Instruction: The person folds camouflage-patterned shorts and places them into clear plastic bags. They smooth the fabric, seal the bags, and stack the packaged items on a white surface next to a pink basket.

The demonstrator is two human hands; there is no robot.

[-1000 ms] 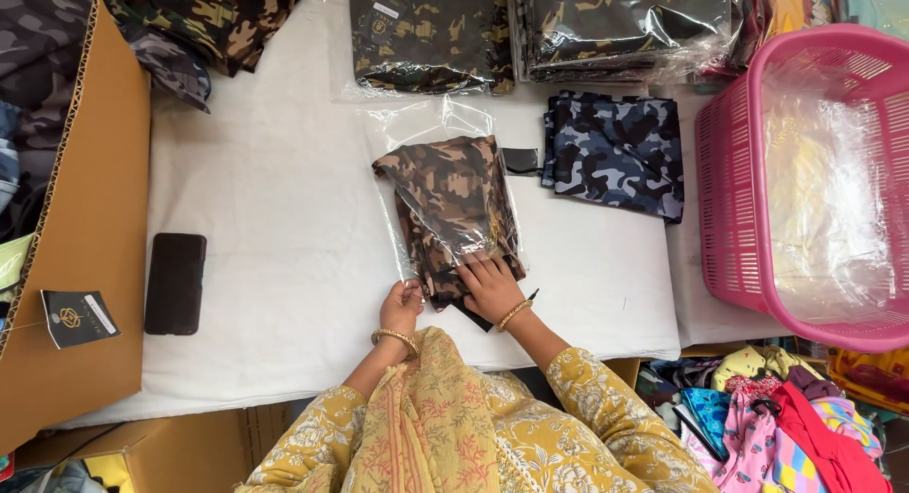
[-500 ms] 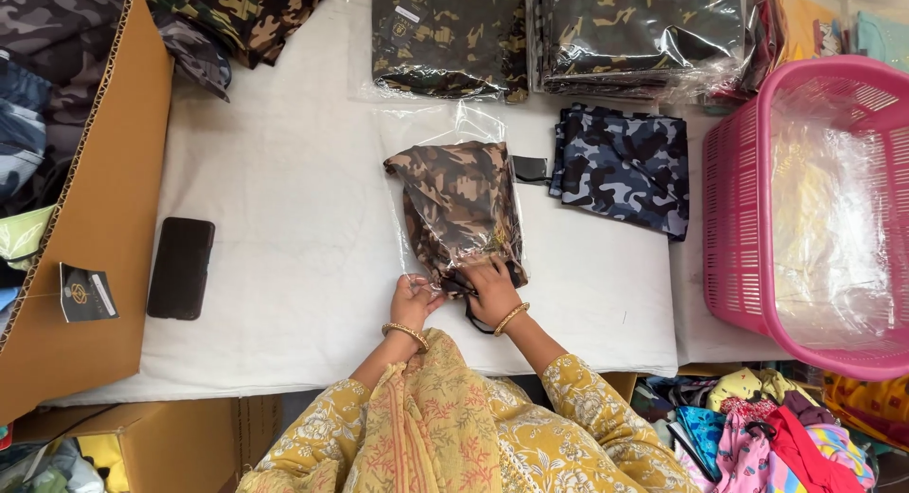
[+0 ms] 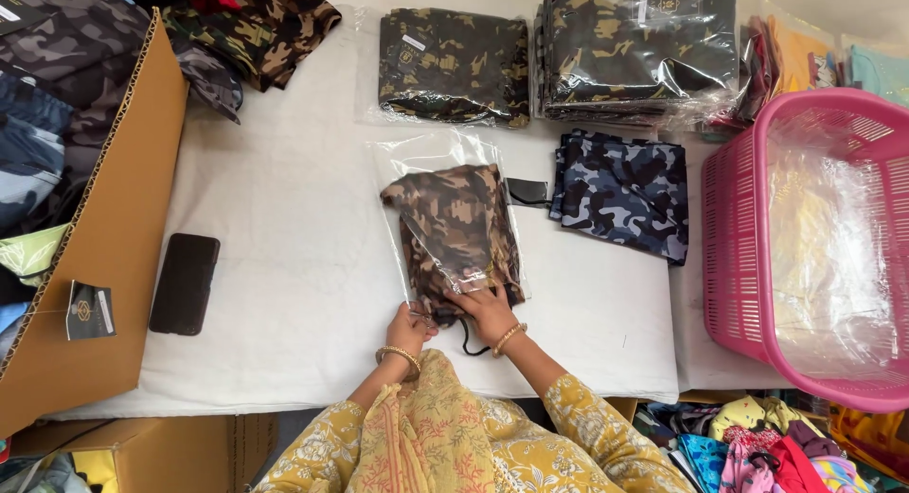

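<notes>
Brown camouflage garment (image 3: pixel 454 223) half inside clear bag (image 3: pixel 431 157), long axis running away from body; left hand (image 3: pixel 409 327) pinching bag edge, right hand (image 3: pixel 488 311) pressed flat on garment.

A garment packing workshop: around my white table (image 3: pixel 312 294) sit stacks of bagged camouflage clothing (image 3: pixel 634 48), a cardboard box (image 3: pixel 104 256) of garments, and a pink basket (image 3: pixel 757 266).

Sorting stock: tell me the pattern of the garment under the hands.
Brown camouflage garment, head view.
</notes>
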